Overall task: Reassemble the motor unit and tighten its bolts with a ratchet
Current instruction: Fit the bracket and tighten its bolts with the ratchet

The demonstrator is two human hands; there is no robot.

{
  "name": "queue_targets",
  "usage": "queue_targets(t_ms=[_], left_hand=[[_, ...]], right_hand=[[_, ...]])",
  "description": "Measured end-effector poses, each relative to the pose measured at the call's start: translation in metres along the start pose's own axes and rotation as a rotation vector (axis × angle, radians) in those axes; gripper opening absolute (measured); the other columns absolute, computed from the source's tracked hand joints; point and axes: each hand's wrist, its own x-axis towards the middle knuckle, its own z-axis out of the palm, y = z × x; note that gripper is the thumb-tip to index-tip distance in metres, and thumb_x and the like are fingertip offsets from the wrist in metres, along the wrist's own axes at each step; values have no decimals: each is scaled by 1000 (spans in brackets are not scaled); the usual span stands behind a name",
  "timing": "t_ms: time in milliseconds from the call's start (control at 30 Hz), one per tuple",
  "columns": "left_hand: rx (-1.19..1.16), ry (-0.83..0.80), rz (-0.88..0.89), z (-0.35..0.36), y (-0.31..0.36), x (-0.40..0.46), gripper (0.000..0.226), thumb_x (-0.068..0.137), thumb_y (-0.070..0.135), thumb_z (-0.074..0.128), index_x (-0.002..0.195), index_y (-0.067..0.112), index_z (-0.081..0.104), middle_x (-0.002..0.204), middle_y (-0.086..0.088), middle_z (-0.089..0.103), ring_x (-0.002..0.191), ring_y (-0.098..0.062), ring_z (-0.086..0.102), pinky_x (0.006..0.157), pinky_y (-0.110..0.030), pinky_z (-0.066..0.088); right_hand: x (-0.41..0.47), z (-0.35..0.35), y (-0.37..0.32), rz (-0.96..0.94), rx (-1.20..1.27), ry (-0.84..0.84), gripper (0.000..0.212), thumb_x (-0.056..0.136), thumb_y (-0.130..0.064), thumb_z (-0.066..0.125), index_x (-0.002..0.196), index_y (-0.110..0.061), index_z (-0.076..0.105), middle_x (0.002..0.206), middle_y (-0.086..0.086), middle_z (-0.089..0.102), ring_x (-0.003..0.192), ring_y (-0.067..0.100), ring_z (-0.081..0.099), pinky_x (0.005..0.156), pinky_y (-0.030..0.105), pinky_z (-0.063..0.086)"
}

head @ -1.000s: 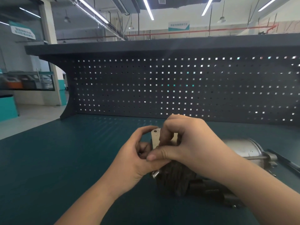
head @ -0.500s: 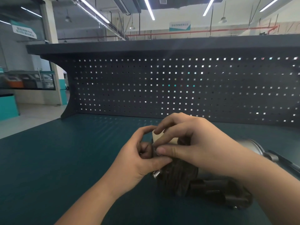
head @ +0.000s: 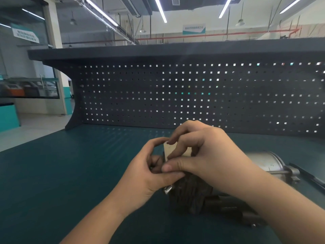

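Two hands, one motor, one pale plate, one dark tool. Left hand (head: 146, 175) and right hand (head: 202, 155) both pinched closed on the flat, beige plate (head: 169, 148) at the motor's (head: 193, 192) left end, mid-bench (head: 70, 173). Since half a second ago, right index raised onto the plate's top edge. Dark ribbed casing near; smooth silver cylinder (head: 263, 161) right; slim black tool (head: 309, 176) far right; perforated pegboard (head: 193, 95) behind.

A dark teal worktop (head: 70, 173) fills the lower frame. The motor unit (head: 202, 196) lies on it at lower right. A dark, slim tool (head: 309, 176) rests at the right edge.
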Motion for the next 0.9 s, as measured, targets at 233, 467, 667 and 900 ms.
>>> queue_targets(t_ms=[233, 467, 667, 900], left_hand=[[23, -11, -10, -1, 1, 0, 65, 54, 38, 85, 112, 47, 57, 82, -42, 48, 83, -29, 49, 82, -44, 44], [-3, 34, -22, -1, -1, 0, 87, 48, 43, 87, 126, 42, 48, 67, -22, 48, 68, -23, 48, 71, -30, 41], [-685, 259, -107, -4, 58, 24, 92, 74, 89, 25, 130, 21, 50, 53, 4, 33, 46, -10, 30, 40, -23, 34], [-226, 115, -408, 37, 97, 65, 85, 84, 80, 16, 120, 10, 47, 81, -7, 56, 46, -15, 51, 46, -24, 43]], right_hand=[[2, -3, 16, -36, 366, 298, 33, 70, -58, 64, 78, -26, 64, 78, -4, 62, 65, 1, 54, 60, 16, 43], [9, -3, 31, 128, 771, 230, 34, 86, -60, 44, 93, -34, 66, 91, 6, 68, 82, 21, 67, 73, 27, 50], [5, -5, 29, 101, 545, 203, 29, 77, -57, 57, 97, -37, 61, 99, -15, 64, 97, 2, 60, 81, 24, 53], [6, -4, 25, 8, 464, 227, 18, 80, -20, 74, 98, -22, 73, 109, 4, 60, 103, 3, 59, 80, 12, 46]])
